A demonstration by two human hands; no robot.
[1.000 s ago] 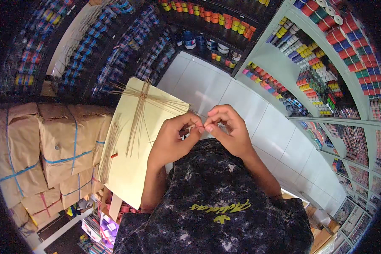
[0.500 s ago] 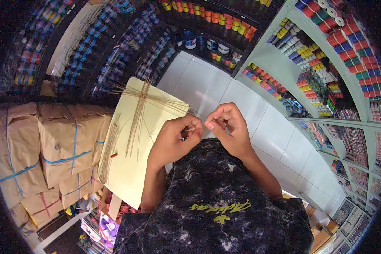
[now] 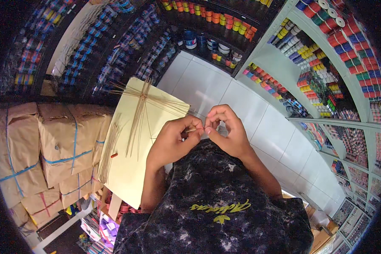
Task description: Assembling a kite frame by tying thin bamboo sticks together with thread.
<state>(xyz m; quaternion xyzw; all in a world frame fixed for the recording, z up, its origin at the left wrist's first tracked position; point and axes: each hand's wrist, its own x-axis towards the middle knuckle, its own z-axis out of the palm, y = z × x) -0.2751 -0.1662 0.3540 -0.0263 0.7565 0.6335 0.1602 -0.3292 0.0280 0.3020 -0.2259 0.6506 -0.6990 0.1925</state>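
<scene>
Right hand [image 3: 233, 137] thumb [image 3: 215, 135] lowered, fingers [image 3: 224, 111] curled, left hand [image 3: 172, 137] pinching tan strip [image 3: 191, 130]

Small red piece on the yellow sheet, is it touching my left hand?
Apart: the head view shows yellow sheet between the small red piece and your left hand.

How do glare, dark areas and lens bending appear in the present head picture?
In the head view, glare whitens parts of the floor tiles; the pale shelves at right curve near the rim; the corners fall to black; fine detail between the left hand and right hand is too small to tell.
</scene>
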